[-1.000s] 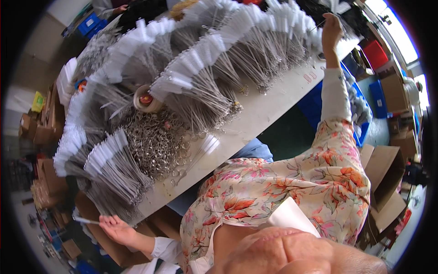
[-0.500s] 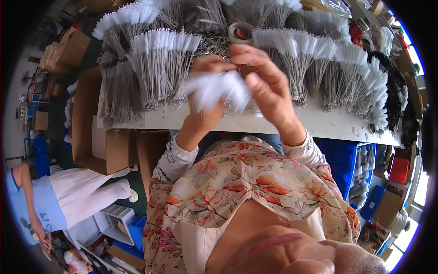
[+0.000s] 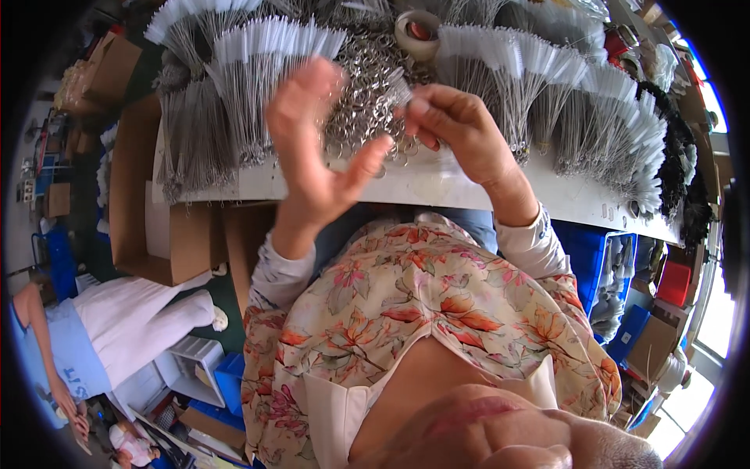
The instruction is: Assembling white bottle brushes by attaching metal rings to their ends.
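Note:
My left hand [image 3: 312, 148] is raised over the front of the table, fingers and thumb spread, blurred by motion, with nothing in it. To its right, my right hand [image 3: 457, 125] has thumb and fingertips pinched together at the edge of a heap of metal rings [image 3: 363, 105]. A small pale, bristly piece [image 3: 398, 84] shows just beyond those fingertips; whether they grip it is unclear. Bundles of thin wire-stemmed brushes with white bristles stand on both sides, a left bundle [image 3: 262, 86] behind my left hand and a right bundle [image 3: 519, 86] beyond my right.
A roll of tape [image 3: 417, 35] lies behind the rings on the white table [image 3: 422, 187]. Black brushes [image 3: 678, 148] are at the right end. An open cardboard box [image 3: 168, 242] stands left, a blue crate [image 3: 586, 254] below right. Another person [image 3: 117, 328] is at the lower left.
The white-bristled brushes blurred between my hands are gone from there. My hands have parted; the left moved left and opened. The heap of rings now shows between them.

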The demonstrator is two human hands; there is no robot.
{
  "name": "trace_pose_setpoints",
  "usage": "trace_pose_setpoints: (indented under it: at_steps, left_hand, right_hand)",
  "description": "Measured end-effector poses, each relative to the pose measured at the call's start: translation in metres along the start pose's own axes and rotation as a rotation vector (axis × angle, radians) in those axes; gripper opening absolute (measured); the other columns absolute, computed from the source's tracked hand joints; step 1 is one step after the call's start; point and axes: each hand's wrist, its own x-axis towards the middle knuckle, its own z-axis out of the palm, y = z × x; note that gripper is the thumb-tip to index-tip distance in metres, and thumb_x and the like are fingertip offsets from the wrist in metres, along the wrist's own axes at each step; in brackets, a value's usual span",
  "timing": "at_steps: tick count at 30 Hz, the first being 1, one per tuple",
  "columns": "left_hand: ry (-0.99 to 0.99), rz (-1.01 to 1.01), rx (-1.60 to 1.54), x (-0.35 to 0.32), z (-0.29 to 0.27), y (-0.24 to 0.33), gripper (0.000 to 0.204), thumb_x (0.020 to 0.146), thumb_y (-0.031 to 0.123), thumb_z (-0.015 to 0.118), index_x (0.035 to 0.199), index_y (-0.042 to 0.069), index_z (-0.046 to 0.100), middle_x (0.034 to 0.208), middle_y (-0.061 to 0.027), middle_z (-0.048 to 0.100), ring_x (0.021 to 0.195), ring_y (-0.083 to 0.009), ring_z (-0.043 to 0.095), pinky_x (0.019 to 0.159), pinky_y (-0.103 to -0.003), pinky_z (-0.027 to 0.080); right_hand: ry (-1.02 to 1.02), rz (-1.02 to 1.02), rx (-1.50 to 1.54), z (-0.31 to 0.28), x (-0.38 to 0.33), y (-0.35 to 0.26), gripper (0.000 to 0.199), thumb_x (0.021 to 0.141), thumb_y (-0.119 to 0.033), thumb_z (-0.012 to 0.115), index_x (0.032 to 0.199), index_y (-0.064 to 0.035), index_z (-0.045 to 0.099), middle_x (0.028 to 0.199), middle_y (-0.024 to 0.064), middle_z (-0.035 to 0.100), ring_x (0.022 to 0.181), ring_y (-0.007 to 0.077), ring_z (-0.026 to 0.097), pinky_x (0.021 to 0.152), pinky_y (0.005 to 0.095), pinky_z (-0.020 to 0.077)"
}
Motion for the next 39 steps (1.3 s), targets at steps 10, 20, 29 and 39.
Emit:
trace_pose_setpoints:
  at_steps: [10, 20, 29, 39]
  left_hand:
    - [-0.414, -0.36, -0.566, -0.011, -0.011, -0.005, 0.037, 0.074, 0.017, 0.07, 0.105, 0.004, 0.056, 0.105, -0.0089, 0.056, 0.101, -0.0189, 0.052, 0.085, -0.031, 0.043]
    - [-0.218, -0.788, 0.167, -0.084, -0.025, -0.016, 0.015, 0.08, 0.016, 0.063, 0.092, 0.006, 0.061, 0.072, -0.0047, 0.06, 0.056, -0.0148, 0.057, 0.052, -0.026, 0.044]
    - [-0.428, -0.769, 0.245, -0.11, -0.013, -0.018, 0.014, 0.085, 0.012, 0.057, 0.077, 0.001, 0.053, 0.072, -0.0076, 0.061, 0.061, -0.0099, 0.059, 0.054, -0.027, 0.047]
    - [-0.265, -0.645, -0.396, -0.029, -0.042, -0.003, 0.015, 0.083, 0.0, 0.057, 0.097, -0.002, 0.061, 0.103, -0.0124, 0.059, 0.08, -0.0115, 0.061, 0.068, -0.023, 0.056]
  right_hand:
    - [-0.186, -0.073, -0.183, 0.017, -0.014, 0.002, 0.016, 0.088, -0.014, 0.053, 0.089, 0.0004, 0.06, 0.068, 0.0, 0.056, 0.062, 0.0065, 0.05, 0.054, 0.02, 0.0394]
    - [-0.093, -0.064, -1.554, -0.046, -0.083, 0.052, 0.01, 0.076, -0.006, 0.055, 0.083, -0.0054, 0.063, 0.073, 0.0072, 0.06, 0.064, 0.021, 0.061, 0.054, 0.0311, 0.0474]
    - [0.062, -0.253, -0.959, 0.016, -0.05, 0.091, 0.007, 0.077, -0.017, 0.063, 0.08, -0.0116, 0.065, 0.081, 0.0018, 0.061, 0.06, 0.023, 0.061, 0.052, 0.0331, 0.0485]
    - [-0.068, -0.28, -0.432, 0.027, -0.008, 0.054, 0.01, 0.076, -0.008, 0.065, 0.084, -0.0017, 0.064, 0.079, 0.0085, 0.062, 0.066, 0.0185, 0.059, 0.058, 0.0281, 0.0457]
